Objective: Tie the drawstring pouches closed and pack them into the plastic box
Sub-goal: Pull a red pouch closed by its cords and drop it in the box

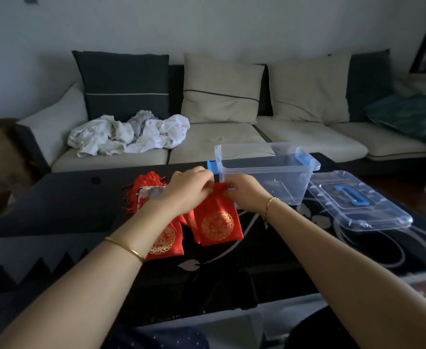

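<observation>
The clear plastic box point(257, 183) with blue latches stands lidless on the black glass table point(81, 210). Just left of the box, by its near corner, both hands meet over a red pouch point(218, 224) stamped with a gold roundel. The left hand point(186, 191) and the right hand point(247, 195) each pinch its gathered neck with curled fingers, and the pouch's body trails toward the person (whether it rests on the table or is lifted slightly cannot be told). A second pouch point(165, 243) of the same kind lies further left of the box and nearer the person, partly under the left wrist. A heap of red pouches point(147, 182) with loose strings sits left of the box, behind the left hand. The lid point(373, 212), clear with a blue handle, lies flat just right of the box. Beyond the box runs a cream sofa point(307, 137), with crumpled white cloth point(128, 136) on its seat to the box's far left.
</observation>
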Tool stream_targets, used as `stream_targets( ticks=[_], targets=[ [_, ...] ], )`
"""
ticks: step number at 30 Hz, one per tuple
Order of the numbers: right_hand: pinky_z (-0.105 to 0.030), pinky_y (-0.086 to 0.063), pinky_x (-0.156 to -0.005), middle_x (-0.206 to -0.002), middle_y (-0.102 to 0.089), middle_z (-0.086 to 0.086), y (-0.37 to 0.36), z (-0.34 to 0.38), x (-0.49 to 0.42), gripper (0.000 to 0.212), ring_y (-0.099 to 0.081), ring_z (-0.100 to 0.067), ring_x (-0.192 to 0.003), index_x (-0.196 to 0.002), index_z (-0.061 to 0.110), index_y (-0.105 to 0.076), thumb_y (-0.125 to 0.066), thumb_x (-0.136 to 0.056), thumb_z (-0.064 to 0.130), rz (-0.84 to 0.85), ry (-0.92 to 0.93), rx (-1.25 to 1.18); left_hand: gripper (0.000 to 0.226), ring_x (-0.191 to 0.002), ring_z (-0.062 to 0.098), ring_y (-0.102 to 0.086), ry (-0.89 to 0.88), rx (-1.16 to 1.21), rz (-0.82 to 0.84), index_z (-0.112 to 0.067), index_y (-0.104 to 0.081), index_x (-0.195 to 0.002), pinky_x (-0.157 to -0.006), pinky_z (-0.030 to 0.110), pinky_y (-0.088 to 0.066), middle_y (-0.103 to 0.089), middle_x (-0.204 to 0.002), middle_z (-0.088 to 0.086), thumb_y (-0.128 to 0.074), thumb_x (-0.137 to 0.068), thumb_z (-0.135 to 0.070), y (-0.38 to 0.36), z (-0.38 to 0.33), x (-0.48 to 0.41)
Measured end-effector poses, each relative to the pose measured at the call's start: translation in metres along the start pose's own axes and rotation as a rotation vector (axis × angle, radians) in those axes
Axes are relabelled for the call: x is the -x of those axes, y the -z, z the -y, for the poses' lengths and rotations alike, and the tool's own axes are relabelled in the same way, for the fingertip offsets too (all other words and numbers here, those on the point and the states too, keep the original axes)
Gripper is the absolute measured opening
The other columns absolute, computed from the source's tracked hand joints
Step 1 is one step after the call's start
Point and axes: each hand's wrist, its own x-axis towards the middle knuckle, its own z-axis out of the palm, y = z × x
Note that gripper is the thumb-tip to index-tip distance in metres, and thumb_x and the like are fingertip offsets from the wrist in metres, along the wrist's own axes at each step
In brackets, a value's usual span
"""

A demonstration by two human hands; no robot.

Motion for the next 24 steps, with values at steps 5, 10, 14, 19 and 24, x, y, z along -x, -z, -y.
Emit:
stream_targets(
  ticks=[5, 10, 14, 19, 24],
  targets=[
    [-0.037, -0.050, -0.075, -0.082, -0.065, -0.009, 0.016, -0.017, 0.004, 0.014, -0.060, -0.023, -0.078, -0.081, 0.006, -0.067, -0.055, -0.086, 0.011, -0.096, -0.028, -0.050, 0.059, -0.122, 0.023, -0.049, 0.214, 0.341, 0.019, -0.019, -0.043, -0.135, -0.103, 0.047, -0.039, -0.052, -0.133, 0.002, -0.069, -0.083, -0.027, -0.007, 0.001, -0.004],
    [-0.043, -0.049, -0.083, -0.087, -0.067, -0.010, 0.020, -0.047, 0.000, 0.013, -0.061, -0.026, -0.085, -0.089, 0.002, -0.069, -0.058, -0.086, 0.009, -0.176, -0.050, -0.096, 0.024, -0.101, 0.018, -0.061, 0.271, 0.317, 0.051, -0.022, -0.064, -0.108, -0.093, 0.042, -0.047, -0.065, -0.104, -0.004, -0.067, -0.084, -0.025, -0.023, 0.003, -0.020],
    [-0.041, -0.050, -0.082, -0.081, -0.064, -0.004, 0.020, -0.059, -0.001, 0.011, -0.060, -0.022, -0.080, -0.088, 0.005, -0.068, -0.058, -0.087, 0.010, -0.229, -0.109, -0.131, 0.013, -0.090, 0.020, -0.064, 0.271, 0.322, 0.095, -0.016, -0.070, -0.096, -0.082, 0.034, -0.050, -0.069, -0.095, 0.003, -0.064, -0.086, -0.023, -0.027, -0.004, -0.031],
    [-0.039, -0.053, -0.080, -0.088, -0.070, -0.012, 0.017, -0.070, -0.001, 0.012, -0.063, -0.022, -0.075, -0.092, 0.006, -0.068, -0.060, -0.083, 0.005, -0.217, -0.199, -0.163, 0.013, -0.080, 0.025, -0.062, 0.336, 0.327, 0.084, -0.012, -0.063, -0.085, -0.068, 0.032, -0.044, -0.066, -0.088, 0.008, -0.054, -0.092, -0.019, -0.031, 0.001, -0.030],
    [-0.037, -0.059, -0.066, -0.077, -0.070, -0.014, 0.001, -0.070, 0.006, 0.012, -0.068, -0.022, -0.061, -0.086, 0.003, -0.067, -0.056, -0.088, 0.002, -0.165, -0.276, -0.242, 0.023, -0.075, 0.030, -0.070, 0.445, 0.597, 0.126, -0.004, -0.055, -0.085, -0.081, 0.048, -0.055, -0.070, -0.080, 0.018, -0.043, -0.098, -0.018, -0.040, 0.013, -0.008]
  ],
)
